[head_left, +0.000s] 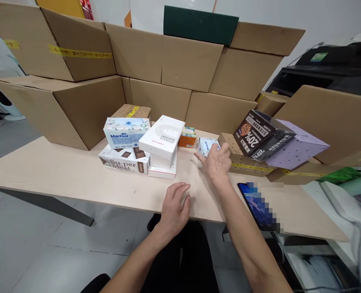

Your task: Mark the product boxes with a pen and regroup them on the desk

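1. In the head view, my only one, I find the small Manhua pack on the pale table, just beyond my right hand.
2. This right hand is stretched forward, with its thumb to the left side of the pack and its fingers near the right side. The hand hides part of the pack, so I cannot tell if the fingers press on it or only stand around it.
3. My left hand is above the near edge of the table, with loose, half-bent fingers, and it holds nothing. From it, the small pack lies farther away and to the right.
4. To the left of the pack, and near to it, I see the orange box. More to the left, the POWER BANK box lies tilted upon other white boxes.
5. Beside these, the larger Manhua pack is above the Su-per Meal box.
6. To the right of the right hand there is a brown carton; the dark box with "20%" leans above it, next to the lilac box.
7. The phone lies to the right of my right forearm, its screen partly blurred.
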Tool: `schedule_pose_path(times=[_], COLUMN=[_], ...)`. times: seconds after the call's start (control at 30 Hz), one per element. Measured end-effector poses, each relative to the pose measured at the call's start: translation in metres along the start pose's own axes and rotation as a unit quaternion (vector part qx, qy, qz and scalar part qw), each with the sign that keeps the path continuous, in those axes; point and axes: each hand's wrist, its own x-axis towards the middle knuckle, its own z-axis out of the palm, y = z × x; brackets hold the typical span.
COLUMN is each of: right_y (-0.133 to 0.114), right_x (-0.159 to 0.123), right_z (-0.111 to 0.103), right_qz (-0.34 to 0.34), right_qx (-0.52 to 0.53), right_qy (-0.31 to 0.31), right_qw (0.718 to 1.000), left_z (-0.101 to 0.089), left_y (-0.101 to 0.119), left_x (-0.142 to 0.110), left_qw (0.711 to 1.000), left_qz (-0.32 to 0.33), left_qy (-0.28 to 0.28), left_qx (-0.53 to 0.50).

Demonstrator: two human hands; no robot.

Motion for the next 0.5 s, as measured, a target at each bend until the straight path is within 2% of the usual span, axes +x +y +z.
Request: schedule_pose_path(times=[0.07, 0.13, 0.27, 0.37, 0.5], right_y=[-0.013, -0.03, -0.062, -0.079, -0.081], right_x=[0.017, 0.037, 0.074, 0.086, 0.096], right_z=[-0.001, 0.006, 0.035, 0.053, 0.053], right_qz=[-0.05, -0.073, -0.053, -0.032, 0.01], right_qx=[0.018, 0.039, 0.071, 0.095, 0.135], right_qy=[0.0, -0.029, -0.077, -0.091, -0.085], right_qw=[0.999, 0.996, 0.993, 0.991, 0.987], left_z=[-0.001, -0.001, -0.002, -0.001, -0.001], left_y=[0.0, 0.0, -0.002, -0.003, -0.003], left_x=[-0.001, -0.001, 0.0, 0.0, 0.001], left_qw=[1.0, 1.0, 0.999, 0.999, 0.999], left_qz=[0.009, 0.009, 0.002, 0.008, 0.005], left_qy=[-0.015, -0.027, -0.045, -0.05, -0.05], left_qx=[-0.003, -0.004, -0.003, 0.004, 0.011])
